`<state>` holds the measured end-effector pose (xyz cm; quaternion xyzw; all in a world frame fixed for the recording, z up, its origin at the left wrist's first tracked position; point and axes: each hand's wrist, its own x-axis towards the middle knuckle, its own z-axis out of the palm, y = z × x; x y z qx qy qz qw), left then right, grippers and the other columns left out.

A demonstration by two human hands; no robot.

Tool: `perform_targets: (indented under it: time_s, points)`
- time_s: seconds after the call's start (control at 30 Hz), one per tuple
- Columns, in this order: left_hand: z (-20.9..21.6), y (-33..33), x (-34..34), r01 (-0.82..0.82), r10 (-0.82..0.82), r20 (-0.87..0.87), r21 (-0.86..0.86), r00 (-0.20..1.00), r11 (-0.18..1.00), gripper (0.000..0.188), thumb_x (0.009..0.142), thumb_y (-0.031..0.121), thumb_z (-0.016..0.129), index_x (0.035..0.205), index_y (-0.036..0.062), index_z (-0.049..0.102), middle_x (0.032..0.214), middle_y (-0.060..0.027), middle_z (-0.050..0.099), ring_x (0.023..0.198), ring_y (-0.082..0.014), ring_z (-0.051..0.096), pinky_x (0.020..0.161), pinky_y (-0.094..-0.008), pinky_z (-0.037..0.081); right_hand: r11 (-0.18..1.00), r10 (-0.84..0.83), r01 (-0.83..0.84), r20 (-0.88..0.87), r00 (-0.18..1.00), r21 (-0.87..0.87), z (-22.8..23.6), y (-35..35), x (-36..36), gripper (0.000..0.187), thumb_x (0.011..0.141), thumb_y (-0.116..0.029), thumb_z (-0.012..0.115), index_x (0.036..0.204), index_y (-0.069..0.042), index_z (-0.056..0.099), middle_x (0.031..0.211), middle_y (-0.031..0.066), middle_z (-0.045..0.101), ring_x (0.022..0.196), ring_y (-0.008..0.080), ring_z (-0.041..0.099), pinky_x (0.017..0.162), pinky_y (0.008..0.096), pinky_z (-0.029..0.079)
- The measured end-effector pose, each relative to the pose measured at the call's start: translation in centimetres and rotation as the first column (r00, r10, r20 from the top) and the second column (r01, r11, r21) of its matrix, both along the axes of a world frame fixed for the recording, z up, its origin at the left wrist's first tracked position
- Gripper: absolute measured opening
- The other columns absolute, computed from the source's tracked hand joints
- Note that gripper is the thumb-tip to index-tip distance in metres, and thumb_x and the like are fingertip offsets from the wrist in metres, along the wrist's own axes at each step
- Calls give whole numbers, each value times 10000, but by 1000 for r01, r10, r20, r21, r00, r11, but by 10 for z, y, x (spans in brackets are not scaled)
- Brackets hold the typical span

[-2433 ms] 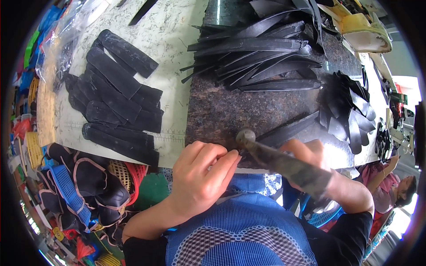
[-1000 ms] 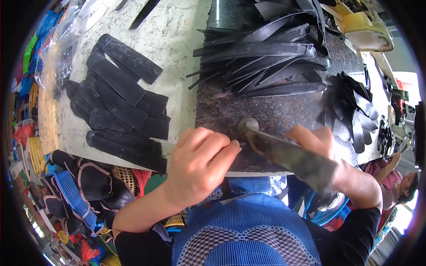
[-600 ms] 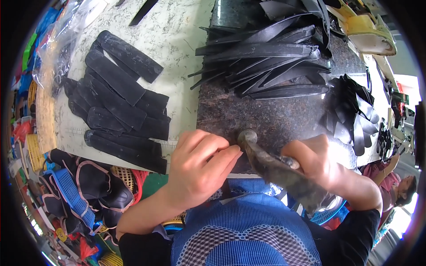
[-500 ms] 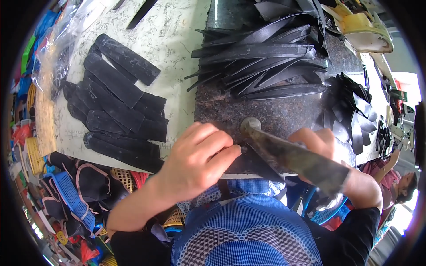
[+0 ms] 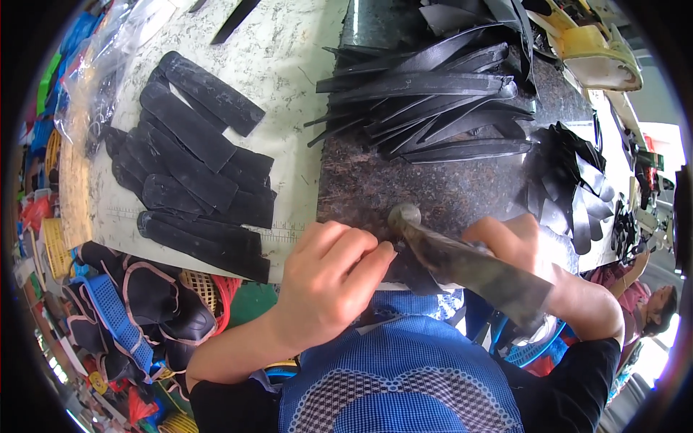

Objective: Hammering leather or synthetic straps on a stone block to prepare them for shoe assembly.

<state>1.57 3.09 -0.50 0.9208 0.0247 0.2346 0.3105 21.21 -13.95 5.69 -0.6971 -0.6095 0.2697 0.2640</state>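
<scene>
Left hand [image 5: 328, 278]: fingers bent, pressing down on a dark piece [image 5: 404, 270] at the near edge of the dark stone slab [image 5: 433, 191]; the piece is mostly covered by the fingers, so its shape is unclear.
Right hand [image 5: 520, 249]: closed around the handle of a worn metal tool [image 5: 462, 263]; the grip itself is partly hidden behind the tool's shaft.
Metal tool: long, dull grey-green, rounded head resting on the slab just beside the left fingertips; the working end is blurred.
Dark piece: on the slab's near edge, between the two hands, under the left fingers.
Cut strips, far pile [image 5: 433, 94]: black, pointed, heaped on the slab's far side; count not readable.
Cut strips, right pile [image 5: 570, 187]: black, fanned, at the slab's right end, partly cut off by the rim.
Flat black pieces [image 5: 195, 166]: rounded oblongs, overlapping on the pale tabletop [image 5: 289, 65] left of the slab.
Blue apron [image 5: 404, 375]: checked, fills the lower centre, hiding what lies beneath.
Floor clutter [image 5: 123, 317]: blue and dark parts, lower left, hard to make out.
Another person [image 5: 650, 310]: lower right rim, mostly cut off.
</scene>
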Motion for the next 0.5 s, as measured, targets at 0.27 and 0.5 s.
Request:
perform_targets:
  time_s: [0.27, 0.5]
  points:
    - [-7, -1, -2, -73, 72, 55, 9, 996, 997, 245, 707, 98, 858, 917, 45, 743, 859, -3, 607, 778, -193, 596, 685, -334, 456, 999, 19, -21, 52, 998, 44, -10, -5, 1, 215, 885, -169, 740, 924, -41, 571, 609, 75, 581, 501, 280, 640, 445, 389, 472]
    - [-7, 1, 6, -30, 32, 62, -31, 998, 999, 232, 705, 61, 837, 919, 50, 749, 834, -4, 611, 784, -197, 597, 684, -336, 452, 1000, -7, 4, 86, 996, 26, 2, -7, 1, 227, 894, -183, 747, 896, -35, 574, 615, 74, 586, 493, 271, 630, 444, 389, 474]
